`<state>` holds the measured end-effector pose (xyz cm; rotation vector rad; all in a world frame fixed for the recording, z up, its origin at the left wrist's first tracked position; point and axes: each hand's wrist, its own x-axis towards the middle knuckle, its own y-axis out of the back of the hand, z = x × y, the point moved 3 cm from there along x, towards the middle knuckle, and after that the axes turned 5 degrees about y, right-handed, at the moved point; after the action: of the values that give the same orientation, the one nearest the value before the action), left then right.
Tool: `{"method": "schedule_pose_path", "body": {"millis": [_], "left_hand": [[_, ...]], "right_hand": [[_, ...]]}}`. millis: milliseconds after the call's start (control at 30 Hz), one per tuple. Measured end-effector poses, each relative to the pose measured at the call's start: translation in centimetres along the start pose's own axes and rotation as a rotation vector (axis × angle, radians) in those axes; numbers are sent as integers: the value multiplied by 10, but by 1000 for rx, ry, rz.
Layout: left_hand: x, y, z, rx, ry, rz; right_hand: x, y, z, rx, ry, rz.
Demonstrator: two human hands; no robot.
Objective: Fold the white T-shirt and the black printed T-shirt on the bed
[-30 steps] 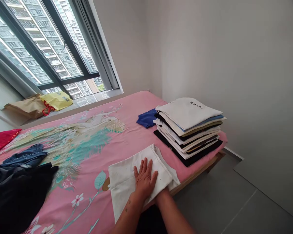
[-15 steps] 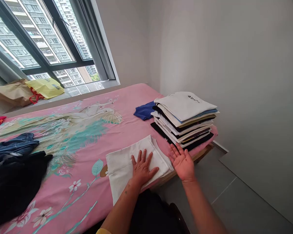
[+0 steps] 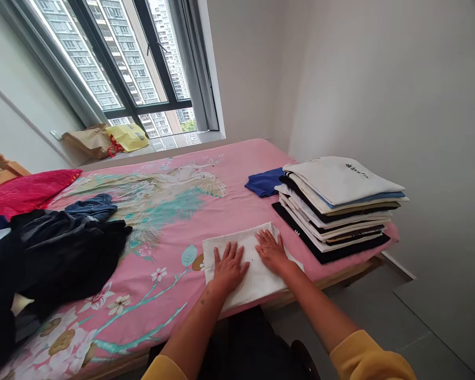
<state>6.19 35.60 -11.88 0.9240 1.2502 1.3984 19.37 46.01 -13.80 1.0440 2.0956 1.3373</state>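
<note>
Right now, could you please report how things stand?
Left hand, right hand flat on folded white cloth. Folded clothes stack right. Dark clothes pile left.

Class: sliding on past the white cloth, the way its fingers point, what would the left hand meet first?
Probably the folded blue garment ahead of the left hand, though depth is unclear.

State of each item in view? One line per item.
left hand, palm down on white cloth
right hand, palm down on same cloth
white cloth, folded
clothes stack, folded, piled
blue cloth, lying flat beside stack
dark clothes, heaped, unfolded
pink bedsheet, spread flat
</note>
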Motion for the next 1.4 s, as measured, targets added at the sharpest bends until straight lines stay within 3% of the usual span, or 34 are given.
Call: {"method": "schedule_pose_path", "body": {"millis": [133, 300, 467, 700, 867, 1033, 1167, 1400], "left_hand": [[12, 8, -53, 2, 196, -65], [7, 4, -74, -20, 262, -13], [-50, -15, -76, -45, 215, 49], [-125, -32, -84, -191, 425, 155], [-152, -35, -73, -228, 332, 280], [-156, -37, -66, -250, 353, 352], [-158, -38, -58, -275, 384, 351], [-149, -12, -58, -374, 622, 294]], "right_hand": [[-2, -18, 12, -140, 13, 25], [-4, -22, 10, -192, 16, 73], [-4, -26, 11, -240, 20, 96], [-4, -28, 7, -297, -6, 102], [10, -22, -24, -250, 61, 93], [31, -31, -79, -126, 181, -100], [47, -43, -107, -111, 222, -233], [87, -53, -132, -130, 236, -416]]}}
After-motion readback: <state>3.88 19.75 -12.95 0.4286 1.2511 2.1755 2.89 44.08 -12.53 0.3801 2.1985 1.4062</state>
